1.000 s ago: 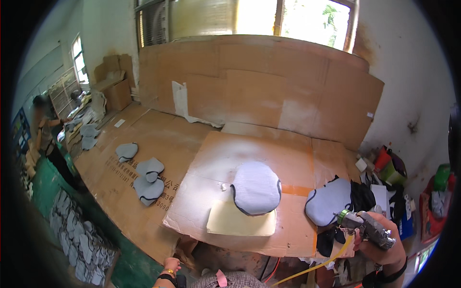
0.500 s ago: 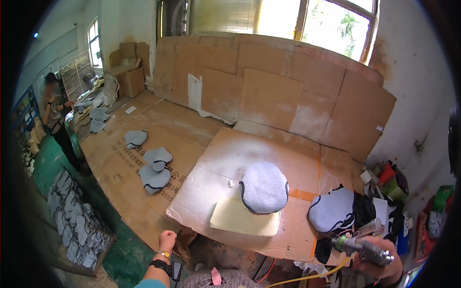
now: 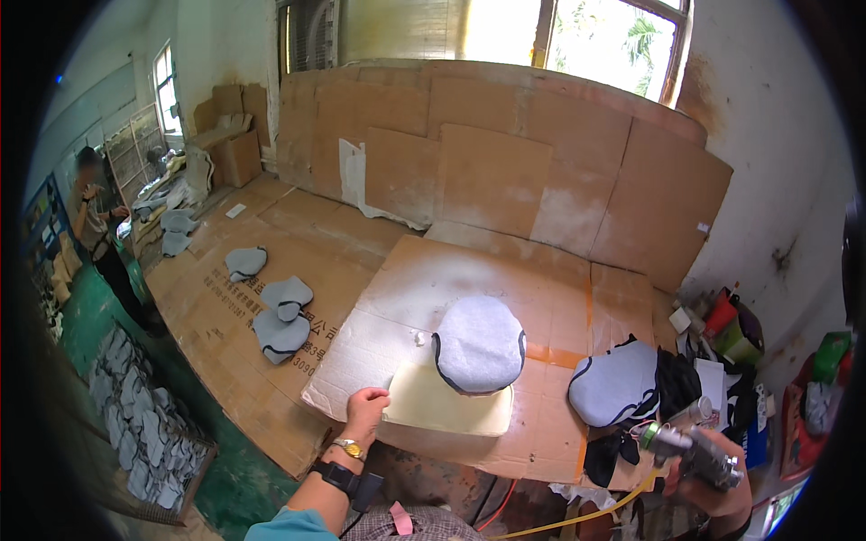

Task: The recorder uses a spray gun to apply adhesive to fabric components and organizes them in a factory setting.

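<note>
My right hand (image 3: 717, 478) grips a metal spray gun (image 3: 690, 453) with a green ring and a yellow hose at the lower right. My left hand (image 3: 366, 410) is closed, its fingertips by the left edge of a cream foam block (image 3: 451, 406); whether anything is in its fingers is hidden. A rounded grey fabric piece with black edging (image 3: 480, 343) rests on the far part of that block. Under both lies a raised cardboard sheet (image 3: 361, 361). Beyond the spray gun is a stack of similar grey pieces (image 3: 613, 388).
Several grey pieces (image 3: 281, 335) lie on the cardboard-covered table (image 3: 198, 316) at left. A heaped crate of grey pieces (image 3: 144, 415) stands on the floor. Upright cardboard panels (image 3: 496, 162) line the back. Clutter (image 3: 731, 343) crowds the right. A person (image 3: 104, 234) stands far left.
My left hand has moved right and away from me, up to the foam block. The spray gun stays in my right hand, slightly shifted. The whole view has swung a little.
</note>
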`<action>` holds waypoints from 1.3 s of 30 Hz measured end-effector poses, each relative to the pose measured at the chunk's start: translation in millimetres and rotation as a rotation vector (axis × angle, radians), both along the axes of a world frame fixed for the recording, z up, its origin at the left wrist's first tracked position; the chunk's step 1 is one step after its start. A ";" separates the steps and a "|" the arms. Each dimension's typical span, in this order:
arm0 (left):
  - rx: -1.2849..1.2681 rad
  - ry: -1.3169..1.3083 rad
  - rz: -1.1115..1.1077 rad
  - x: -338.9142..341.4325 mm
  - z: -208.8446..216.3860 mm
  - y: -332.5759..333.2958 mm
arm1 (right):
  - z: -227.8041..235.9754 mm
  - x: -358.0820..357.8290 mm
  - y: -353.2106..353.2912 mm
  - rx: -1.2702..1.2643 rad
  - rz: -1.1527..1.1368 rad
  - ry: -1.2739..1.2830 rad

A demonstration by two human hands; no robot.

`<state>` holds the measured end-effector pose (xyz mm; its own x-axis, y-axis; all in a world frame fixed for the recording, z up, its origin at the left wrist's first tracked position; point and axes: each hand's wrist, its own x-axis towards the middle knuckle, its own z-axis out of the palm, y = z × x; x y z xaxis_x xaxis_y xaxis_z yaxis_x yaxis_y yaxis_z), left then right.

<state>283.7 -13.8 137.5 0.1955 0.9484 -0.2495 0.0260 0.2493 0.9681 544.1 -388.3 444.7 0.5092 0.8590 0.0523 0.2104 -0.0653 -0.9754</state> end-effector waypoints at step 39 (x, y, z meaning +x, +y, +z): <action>-0.287 -0.231 0.034 104.4 48.7 -0.5 | -80.7 -16.8 6.0 -0.061 0.058 -0.373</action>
